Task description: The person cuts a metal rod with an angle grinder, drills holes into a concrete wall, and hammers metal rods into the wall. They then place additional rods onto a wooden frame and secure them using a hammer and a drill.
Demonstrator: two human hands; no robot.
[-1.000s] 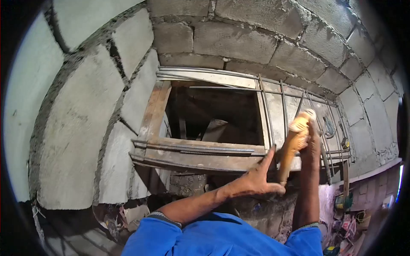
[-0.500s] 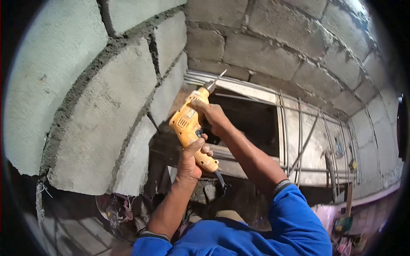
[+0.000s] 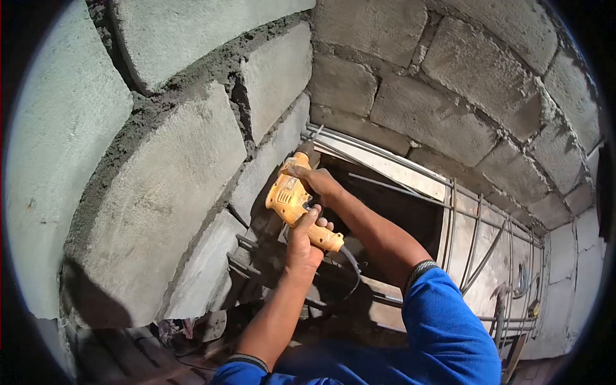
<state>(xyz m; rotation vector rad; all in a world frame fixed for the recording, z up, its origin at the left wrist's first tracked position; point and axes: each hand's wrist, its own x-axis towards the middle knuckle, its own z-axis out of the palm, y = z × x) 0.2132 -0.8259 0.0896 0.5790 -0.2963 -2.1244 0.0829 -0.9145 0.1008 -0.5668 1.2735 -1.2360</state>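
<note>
A yellow power drill is held between both hands, its bit pointing up toward the corner where the two block walls meet. My left hand wraps round the drill's handle, with its fingers near the trigger. Higher up, my right hand grips the front of the drill body, just behind the dark chuck. A grey cord hangs from the base of the handle. Whether the bit touches the wall cannot be made out.
Block walls rise on the left and ahead. Steel bars cross a pale board at the right, beside a dark opening. A hammer rests on the bars. Short bar ends stick out below the left wall.
The drill and both hands have moved toward the wall corner, and the bit points more steeply upward in view. The camera view has shifted, with the left wall nearer. Both hands keep their hold.
</note>
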